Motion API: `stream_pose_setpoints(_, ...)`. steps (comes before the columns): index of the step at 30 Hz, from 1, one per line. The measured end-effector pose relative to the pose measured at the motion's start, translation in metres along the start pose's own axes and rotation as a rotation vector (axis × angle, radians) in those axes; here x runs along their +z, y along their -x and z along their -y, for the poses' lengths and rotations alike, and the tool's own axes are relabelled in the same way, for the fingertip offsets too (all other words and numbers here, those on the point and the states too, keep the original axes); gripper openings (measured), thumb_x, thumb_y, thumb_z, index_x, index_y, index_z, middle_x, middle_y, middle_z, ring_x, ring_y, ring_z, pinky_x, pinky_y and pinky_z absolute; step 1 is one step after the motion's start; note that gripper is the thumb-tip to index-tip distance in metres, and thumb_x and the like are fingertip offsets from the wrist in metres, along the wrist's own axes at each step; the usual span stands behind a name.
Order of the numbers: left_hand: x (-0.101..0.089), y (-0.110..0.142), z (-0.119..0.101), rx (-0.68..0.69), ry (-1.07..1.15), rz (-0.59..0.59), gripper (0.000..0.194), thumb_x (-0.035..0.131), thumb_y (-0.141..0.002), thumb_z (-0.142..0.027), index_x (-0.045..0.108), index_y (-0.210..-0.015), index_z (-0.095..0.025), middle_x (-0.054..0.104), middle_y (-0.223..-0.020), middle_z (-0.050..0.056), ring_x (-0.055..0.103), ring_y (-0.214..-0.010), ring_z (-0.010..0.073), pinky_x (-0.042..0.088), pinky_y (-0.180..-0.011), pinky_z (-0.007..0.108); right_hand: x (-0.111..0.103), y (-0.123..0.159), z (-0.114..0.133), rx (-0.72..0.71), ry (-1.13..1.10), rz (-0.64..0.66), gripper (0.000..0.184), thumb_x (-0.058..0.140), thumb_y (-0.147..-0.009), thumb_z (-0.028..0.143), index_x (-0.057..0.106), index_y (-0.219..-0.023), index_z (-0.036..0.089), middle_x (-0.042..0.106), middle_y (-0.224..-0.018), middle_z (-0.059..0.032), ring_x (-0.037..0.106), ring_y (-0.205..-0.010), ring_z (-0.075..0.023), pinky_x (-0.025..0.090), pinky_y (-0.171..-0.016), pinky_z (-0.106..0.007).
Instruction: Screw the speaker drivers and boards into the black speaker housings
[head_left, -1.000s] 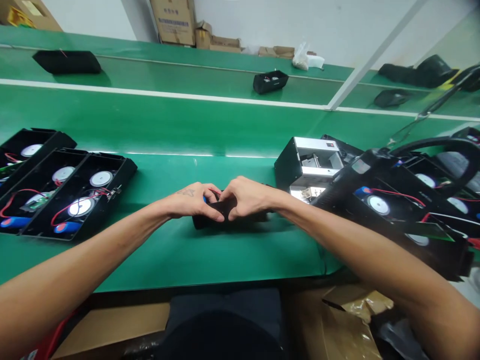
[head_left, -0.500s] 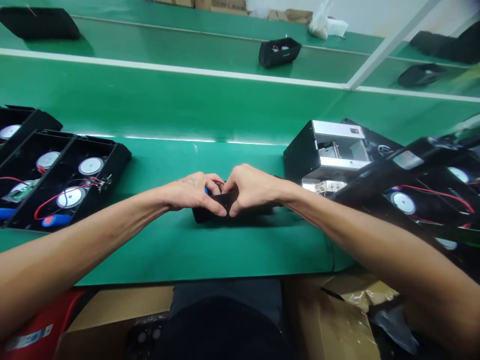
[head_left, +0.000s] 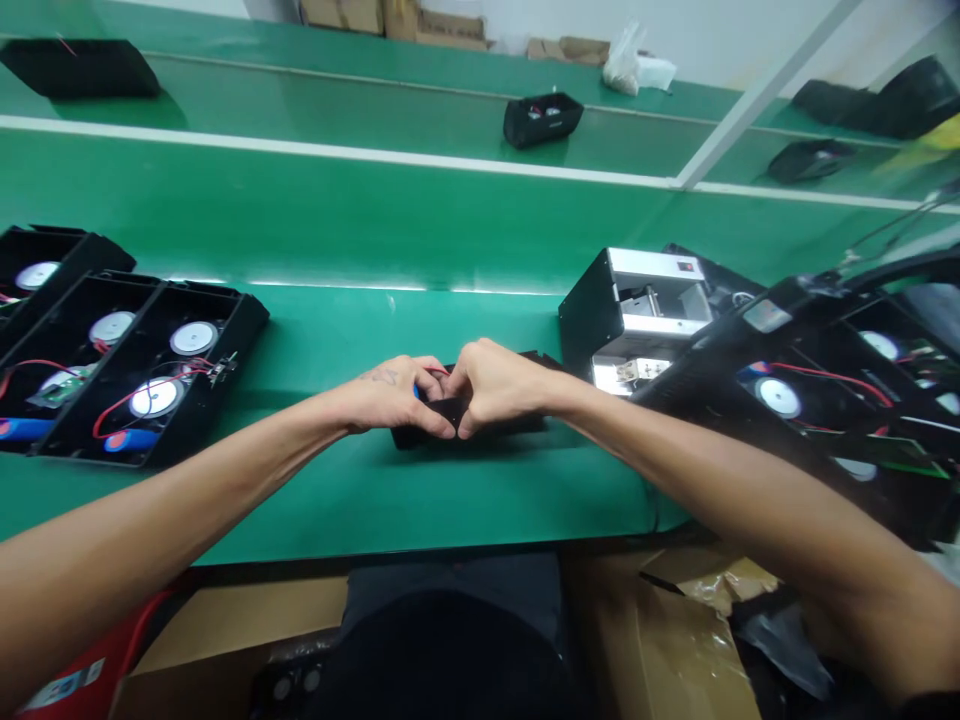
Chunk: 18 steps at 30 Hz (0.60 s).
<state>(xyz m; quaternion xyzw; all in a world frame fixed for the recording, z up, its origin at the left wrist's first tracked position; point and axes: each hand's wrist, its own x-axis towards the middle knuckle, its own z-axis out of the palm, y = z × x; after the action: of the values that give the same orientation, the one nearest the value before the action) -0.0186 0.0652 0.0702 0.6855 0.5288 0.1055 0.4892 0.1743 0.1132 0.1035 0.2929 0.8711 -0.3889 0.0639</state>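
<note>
On the green workbench (head_left: 360, 515) in front of me lies a black speaker housing (head_left: 411, 438), mostly covered by my hands. My left hand (head_left: 401, 395) grips its left part, thumb on the near wall and fingers bent inside. Close beside it, my right hand (head_left: 499, 385) is closed on the same near wall, its thumb tip almost meeting the left thumb. A bit of red wire and something blue show by the left fingers. Whether the fingertips also hold a small part inside is hidden.
Open black housings (head_left: 199, 385) with white round speakers, wires and blue cylinders stand at left. A black and silver machine (head_left: 649, 310) and more housings (head_left: 780, 340) are at right. A shelf (head_left: 337, 150) crosses the back. Cardboard boxes (head_left: 667, 640) sit below the bench edge.
The camera view has shifted slightly, so the surroundings appear a little lower. Both hands stay on the housing with almost the same grip.
</note>
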Motion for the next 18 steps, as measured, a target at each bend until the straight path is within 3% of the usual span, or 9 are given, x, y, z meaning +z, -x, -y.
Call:
stream_pose_setpoints(3,0.006,0.003,0.002,0.064,-0.069,-0.035,0.031,0.086,-0.063,-0.048,0.072,-0.062,-0.020,0.069,-0.113,0.001,0.065,-0.101,0.0202,0.050,-0.084,0.031,0.008,0.011,0.005,-0.007,0.143,-0.043,0.016,0.091,-0.069,0.023,0.077,-0.070,0.015,0.049,-0.052,0.0073,0.045,-0.055,-0.0107,0.028,-0.054,-0.029)
stream_pose_setpoints(5,0.013,0.008,0.003,0.101,-0.114,-0.082,0.027,0.089,-0.063,-0.043,0.075,-0.066,-0.020,0.070,-0.112,0.003,0.065,-0.105,0.0229,0.052,-0.090,0.035,0.014,0.029,0.011,-0.042,0.295,-0.125,0.011,0.089,-0.073,0.021,0.080,-0.078,0.016,0.062,-0.059,0.0028,0.056,-0.060,-0.0147,0.037,-0.059,-0.030)
stream_pose_setpoints(7,0.026,0.016,0.006,0.139,-0.160,-0.146,0.022,0.092,-0.061,-0.035,0.077,-0.070,-0.022,0.071,-0.115,0.005,0.063,-0.118,0.0299,0.049,-0.104,0.045,0.024,0.058,0.015,-0.127,0.376,-0.355,0.013,0.083,-0.080,0.014,0.082,-0.093,0.017,0.077,-0.077,-0.0046,0.070,-0.077,-0.0220,0.050,-0.073,-0.033)
stream_pose_setpoints(9,0.045,0.027,0.012,0.208,-0.238,-0.221,0.016,0.093,-0.063,-0.027,0.079,-0.072,-0.024,0.071,-0.116,0.005,0.052,-0.136,0.0390,0.038,-0.115,0.059,0.040,0.092,0.015,-0.214,0.287,-0.815,0.031,0.070,-0.092,0.010,0.076,-0.121,0.017,0.081,-0.111,-0.0107,0.075,-0.105,-0.0259,0.057,-0.094,-0.039)
stream_pose_setpoints(11,0.065,0.037,0.020,0.334,-0.370,-0.328,0.012,0.088,-0.070,-0.020,0.079,-0.075,-0.026,0.073,-0.116,0.005,0.044,-0.144,0.0438,0.031,-0.115,0.068,0.060,0.121,0.007,-0.069,0.205,-1.328,0.045,0.065,-0.099,0.013,0.065,-0.143,0.023,0.071,-0.140,-0.0132,0.067,-0.130,-0.0289,0.055,-0.110,-0.047)
stream_pose_setpoints(12,0.073,0.041,0.025,0.402,-0.437,-0.388,0.011,0.085,-0.074,-0.017,0.079,-0.077,-0.026,0.073,-0.116,0.004,0.042,-0.145,0.0441,0.031,-0.114,0.069,0.071,0.131,0.000,0.032,0.214,-1.464,0.054,0.066,-0.100,0.017,0.057,-0.152,0.025,0.060,-0.155,-0.0142,0.058,-0.142,-0.0321,0.053,-0.115,-0.053)
stream_pose_setpoints(14,0.085,0.046,0.033,0.511,-0.531,-0.483,0.013,0.081,-0.079,-0.014,0.077,-0.083,-0.026,0.074,-0.118,0.003,0.043,-0.145,0.0429,0.034,-0.111,0.068,0.087,0.141,-0.017,0.232,0.203,-1.595,0.070,0.067,-0.101,0.027,0.039,-0.165,0.026,0.036,-0.173,-0.0151,0.040,-0.157,-0.0383,0.043,-0.123,-0.064)
stream_pose_setpoints(16,0.090,0.047,0.038,0.550,-0.546,-0.514,0.014,0.081,-0.080,-0.013,0.076,-0.085,-0.026,0.074,-0.120,0.003,0.043,-0.145,0.0419,0.035,-0.111,0.067,0.091,0.140,-0.036,0.374,0.141,-1.632,0.085,0.068,-0.101,0.039,0.022,-0.171,0.024,0.019,-0.178,-0.0168,0.028,-0.162,-0.0413,0.034,-0.126,-0.069)
stream_pose_setpoints(18,0.089,0.046,0.039,0.557,-0.543,-0.516,0.014,0.081,-0.079,-0.013,0.075,-0.084,-0.026,0.073,-0.120,0.002,0.043,-0.145,0.0417,0.036,-0.111,0.067,0.082,0.134,-0.052,0.450,0.038,-1.660,0.089,0.067,-0.100,0.047,0.019,-0.171,0.021,0.028,-0.175,-0.0204,0.035,-0.159,-0.0404,0.034,-0.126,-0.067)
